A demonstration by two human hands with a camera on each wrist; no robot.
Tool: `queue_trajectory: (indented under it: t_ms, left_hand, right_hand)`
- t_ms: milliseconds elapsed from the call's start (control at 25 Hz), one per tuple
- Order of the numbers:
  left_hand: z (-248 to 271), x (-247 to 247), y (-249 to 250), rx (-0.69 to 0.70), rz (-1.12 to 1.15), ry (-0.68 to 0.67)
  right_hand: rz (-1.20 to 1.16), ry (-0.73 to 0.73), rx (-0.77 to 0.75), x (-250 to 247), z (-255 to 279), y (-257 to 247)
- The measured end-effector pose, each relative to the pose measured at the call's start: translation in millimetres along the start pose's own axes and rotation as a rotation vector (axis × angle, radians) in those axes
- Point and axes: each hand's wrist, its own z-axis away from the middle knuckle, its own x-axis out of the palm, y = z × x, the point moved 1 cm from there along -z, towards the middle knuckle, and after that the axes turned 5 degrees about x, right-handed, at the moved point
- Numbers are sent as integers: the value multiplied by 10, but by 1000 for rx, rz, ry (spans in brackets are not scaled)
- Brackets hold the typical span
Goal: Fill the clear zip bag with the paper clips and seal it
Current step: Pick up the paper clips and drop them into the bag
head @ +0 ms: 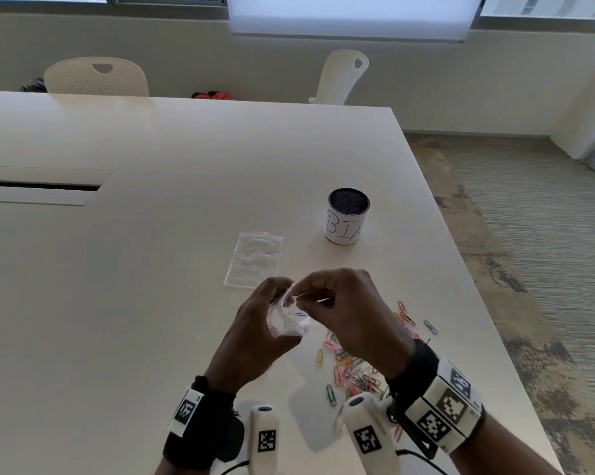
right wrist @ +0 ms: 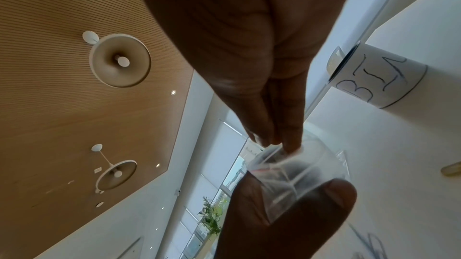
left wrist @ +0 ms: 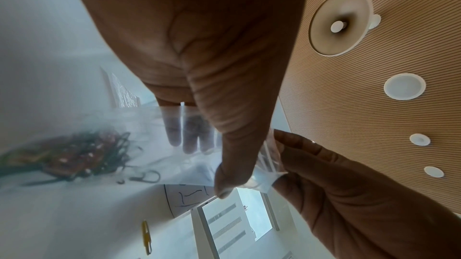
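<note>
Closest to the near edge of the white tabletop [head: 152,303], towards its right corner, lies a loose heap of coloured wire paper clips [head: 352,368]; most appear to be outside the bag. Just above and beyond them both hands hold up a small clear plastic zip bag [head: 289,320]. The left hand [head: 255,330] has its grip curled round the bag's body, thumb in front and fingers [left wrist: 189,137] showing through the film behind. The right hand [head: 344,310] keeps a narrow grip, pinching the bag's top edge at the zip strip. I'd judge they are parting the mouth for loading. To do this well, pull the two lips apart by their very edges and keep the left thumb low so the opening stays wide. Further in, a second flat clear bag [head: 255,258] lies on the tabletop, and beyond it, nearer the right edge, stands a dark mesh cup wrapped in white paper marked "BIN" [head: 347,216].
</note>
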Motion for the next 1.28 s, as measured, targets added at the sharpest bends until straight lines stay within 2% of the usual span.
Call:
queue_trajectory:
  t_ms: [160, 320, 440, 600, 680, 800, 1080, 1280]
  left_hand:
    - [13, -17, 3, 21, -33, 7]
    - [13, -29, -21, 22, -45, 17]
    - [20, -30, -24, 24, -46, 23]
    - [30, -32, -18, 17, -52, 20]
    - [34, -36, -17, 17, -59, 15]
    - [35, -36, -18, 15, -71, 8]
    - [17, -22, -37, 4, -59, 3]
    - [11, -25, -38, -2, -52, 14]
  right_hand:
    - [0, 103, 21, -207, -67, 66]
    - [125, 122, 63, -297, -207, 443]
    - [296, -19, 53, -215, -254, 701]
    - [468, -328, 56, -92, -230, 811]
    - [559, -428, 58, -54, -207, 836]
    - [609, -428, 12, -46, -193, 891]
    - [563, -395, -33, -92, -197, 968]
    - [583, -384, -10, -198, -121, 914]
